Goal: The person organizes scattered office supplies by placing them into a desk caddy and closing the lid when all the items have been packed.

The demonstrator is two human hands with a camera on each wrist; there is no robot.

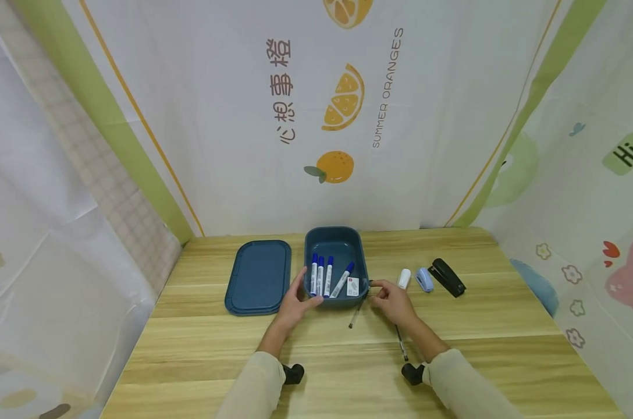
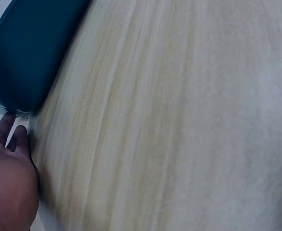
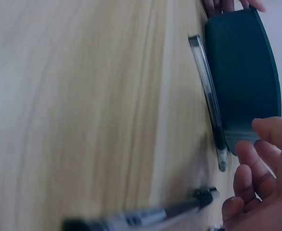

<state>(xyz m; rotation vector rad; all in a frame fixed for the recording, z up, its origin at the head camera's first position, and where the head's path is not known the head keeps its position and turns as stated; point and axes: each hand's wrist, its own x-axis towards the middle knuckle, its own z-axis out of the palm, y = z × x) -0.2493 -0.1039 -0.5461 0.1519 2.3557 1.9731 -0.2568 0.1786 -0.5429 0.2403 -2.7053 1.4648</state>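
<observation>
A dark blue box stands on the table, holding several blue-capped markers and a small white printed piece. At its front left corner, my left hand spreads its fingers along the side with the thumb at the front. My right hand is at the front right corner, thumb close by the box wall and fingers loosely bent in the right wrist view. One clear pen with black ends lies along the front of the box. Another pen lies below the right hand, partly hidden by it.
A dark blue lid lies flat left of the box. To the right are a white rounded object, a small lilac stapler-like item and a black stapler. A printed curtain hangs behind the wooden table.
</observation>
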